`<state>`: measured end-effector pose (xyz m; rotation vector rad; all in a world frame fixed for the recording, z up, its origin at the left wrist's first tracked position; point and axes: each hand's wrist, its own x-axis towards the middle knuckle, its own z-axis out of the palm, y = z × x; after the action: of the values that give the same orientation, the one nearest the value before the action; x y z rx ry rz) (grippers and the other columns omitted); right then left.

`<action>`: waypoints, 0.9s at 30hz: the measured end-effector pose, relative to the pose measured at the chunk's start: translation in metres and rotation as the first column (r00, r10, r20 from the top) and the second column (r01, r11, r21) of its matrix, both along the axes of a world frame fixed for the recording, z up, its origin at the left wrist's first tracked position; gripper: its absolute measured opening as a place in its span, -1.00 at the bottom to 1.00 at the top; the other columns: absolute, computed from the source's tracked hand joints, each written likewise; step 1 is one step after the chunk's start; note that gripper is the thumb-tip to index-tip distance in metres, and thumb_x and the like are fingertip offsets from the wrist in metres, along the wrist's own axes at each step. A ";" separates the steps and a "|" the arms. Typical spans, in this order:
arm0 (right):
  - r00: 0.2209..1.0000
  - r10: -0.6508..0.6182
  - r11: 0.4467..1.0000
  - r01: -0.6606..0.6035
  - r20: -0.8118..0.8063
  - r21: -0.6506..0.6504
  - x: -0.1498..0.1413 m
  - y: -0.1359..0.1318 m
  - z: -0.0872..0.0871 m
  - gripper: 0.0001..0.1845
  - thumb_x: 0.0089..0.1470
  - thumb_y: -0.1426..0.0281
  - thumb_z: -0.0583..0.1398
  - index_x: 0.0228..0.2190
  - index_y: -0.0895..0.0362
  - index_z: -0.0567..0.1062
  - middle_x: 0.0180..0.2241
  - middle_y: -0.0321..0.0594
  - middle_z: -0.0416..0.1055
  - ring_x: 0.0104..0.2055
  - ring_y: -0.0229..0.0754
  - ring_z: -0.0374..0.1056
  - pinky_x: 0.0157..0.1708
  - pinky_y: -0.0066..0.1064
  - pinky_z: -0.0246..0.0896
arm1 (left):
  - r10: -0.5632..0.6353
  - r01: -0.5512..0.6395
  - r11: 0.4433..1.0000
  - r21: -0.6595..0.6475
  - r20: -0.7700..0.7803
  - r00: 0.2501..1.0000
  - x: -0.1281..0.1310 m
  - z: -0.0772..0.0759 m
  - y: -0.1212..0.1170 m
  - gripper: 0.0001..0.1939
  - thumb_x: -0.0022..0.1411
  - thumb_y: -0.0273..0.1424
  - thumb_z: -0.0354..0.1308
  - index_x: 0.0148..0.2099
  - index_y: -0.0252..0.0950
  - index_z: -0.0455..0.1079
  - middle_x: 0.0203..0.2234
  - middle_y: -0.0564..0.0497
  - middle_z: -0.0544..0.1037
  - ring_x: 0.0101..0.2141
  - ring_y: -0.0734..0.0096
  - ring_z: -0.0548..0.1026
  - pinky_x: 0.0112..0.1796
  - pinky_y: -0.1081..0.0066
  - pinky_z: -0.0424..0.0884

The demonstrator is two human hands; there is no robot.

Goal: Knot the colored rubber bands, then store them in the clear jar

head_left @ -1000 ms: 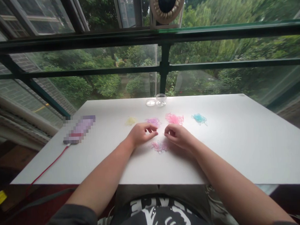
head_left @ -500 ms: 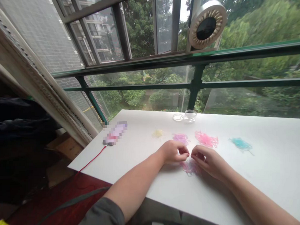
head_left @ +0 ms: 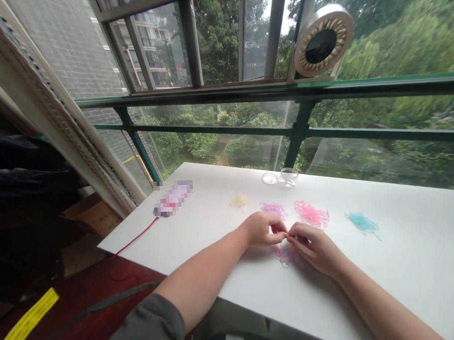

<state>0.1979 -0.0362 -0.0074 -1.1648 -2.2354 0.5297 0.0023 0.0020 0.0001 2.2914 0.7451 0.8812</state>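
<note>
My left hand (head_left: 262, 228) and my right hand (head_left: 312, 245) meet fingertip to fingertip over a mixed pink and purple pile of small rubber bands (head_left: 285, 255) on the white table (head_left: 404, 262). Both hands are pinched; what sits between the fingers is too small to make out. Beyond them lie sorted piles: yellow bands (head_left: 238, 201), purple bands (head_left: 273, 209), pink bands (head_left: 311, 214) and teal bands (head_left: 361, 222).
A small clear jar (head_left: 288, 177) and its lid (head_left: 269, 178) stand at the table's far edge. A blurred-out device (head_left: 173, 198) with a red cable (head_left: 134, 239) lies at the left. A green railing (head_left: 296, 132), window glass and a round fan (head_left: 321, 40) stand behind.
The view has swung to the left and tilted up. My two hands have come together until their fingertips touch above the mixed pile.
</note>
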 end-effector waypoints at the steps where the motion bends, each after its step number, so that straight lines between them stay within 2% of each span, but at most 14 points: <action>1: 1.000 0.009 1.000 -0.009 0.005 0.008 -0.001 0.000 0.000 -0.81 0.11 0.34 0.05 -0.48 0.12 0.37 -0.52 -0.25 0.31 -0.50 -0.25 0.18 -0.47 -0.40 0.11 | -0.007 0.007 1.000 0.005 -0.005 1.000 0.000 0.000 0.000 -0.88 0.01 -0.43 0.14 -0.37 -0.33 0.48 -0.53 0.04 0.54 -0.47 0.53 0.45 -0.38 0.56 0.34; 10: 0.999 -0.040 0.999 0.041 -0.012 0.027 0.003 0.001 -0.001 -0.88 0.07 0.39 0.05 -0.48 0.10 0.31 -0.55 -0.27 0.27 -0.51 -0.25 0.15 -0.50 -0.40 0.09 | 0.007 -0.008 1.000 -0.030 -0.036 0.999 0.000 -0.001 0.001 -0.91 -0.03 -0.46 0.13 -0.41 -0.32 0.45 -0.54 0.05 0.52 -0.46 0.52 0.44 -0.37 0.54 0.33; 16: 0.994 -0.087 0.996 0.089 -0.064 0.031 0.013 0.003 -0.001 -0.86 0.09 0.36 0.05 -0.49 0.08 0.30 -0.56 -0.29 0.25 -0.52 -0.24 0.16 -0.50 -0.40 0.10 | 0.080 -0.079 0.995 -0.060 0.016 0.997 -0.005 0.001 0.003 -0.94 -0.06 -0.49 0.12 -0.46 -0.33 0.41 -0.55 0.05 0.50 -0.48 0.53 0.40 -0.40 0.54 0.31; 21: 0.993 -0.081 0.997 0.079 -0.087 -0.019 0.007 0.001 -0.001 -0.85 0.07 0.30 0.10 -0.30 0.09 0.37 -0.52 -0.28 0.30 -0.53 -0.25 0.18 -0.51 -0.40 0.13 | 0.059 -0.057 0.997 -0.054 0.030 0.998 -0.003 0.000 0.002 -0.91 -0.01 -0.43 0.13 -0.41 -0.33 0.43 -0.52 0.04 0.52 -0.47 0.53 0.41 -0.40 0.54 0.32; 23: 0.998 -0.033 0.999 0.033 -0.049 -0.013 0.001 0.000 -0.001 -0.87 0.09 0.32 0.08 -0.36 0.10 0.37 -0.50 -0.25 0.31 -0.52 -0.25 0.19 -0.50 -0.40 0.12 | 0.033 -0.033 0.999 -0.034 0.015 0.999 -0.001 -0.001 0.000 -0.90 -0.01 -0.43 0.13 -0.40 -0.33 0.43 -0.53 0.04 0.51 -0.47 0.52 0.41 -0.40 0.54 0.32; 25: 1.000 -0.004 1.000 0.004 -0.014 -0.001 -0.003 -0.001 -0.001 -0.81 0.12 0.34 0.04 -0.48 0.11 0.34 -0.52 -0.25 0.29 -0.51 -0.26 0.17 -0.50 -0.41 0.10 | 0.016 -0.016 1.000 -0.016 -0.002 1.000 0.001 -0.002 0.000 -0.91 -0.03 -0.44 0.12 -0.41 -0.32 0.42 -0.53 0.05 0.51 -0.47 0.52 0.41 -0.39 0.54 0.32; 27: 1.000 -0.005 1.000 0.005 -0.005 0.007 -0.005 -0.001 0.000 -0.78 0.13 0.35 0.02 -0.52 0.11 0.31 -0.53 -0.26 0.28 -0.51 -0.27 0.17 -0.49 -0.42 0.09 | 0.010 -0.010 1.000 -0.007 -0.020 1.000 0.002 -0.003 -0.001 -0.92 -0.05 -0.46 0.12 -0.43 -0.32 0.41 -0.54 0.06 0.50 -0.47 0.52 0.40 -0.39 0.54 0.31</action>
<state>0.1933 -0.0372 -0.0077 -1.1643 -2.2278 0.5216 0.0047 0.0012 -0.0025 2.2956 0.7674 0.8605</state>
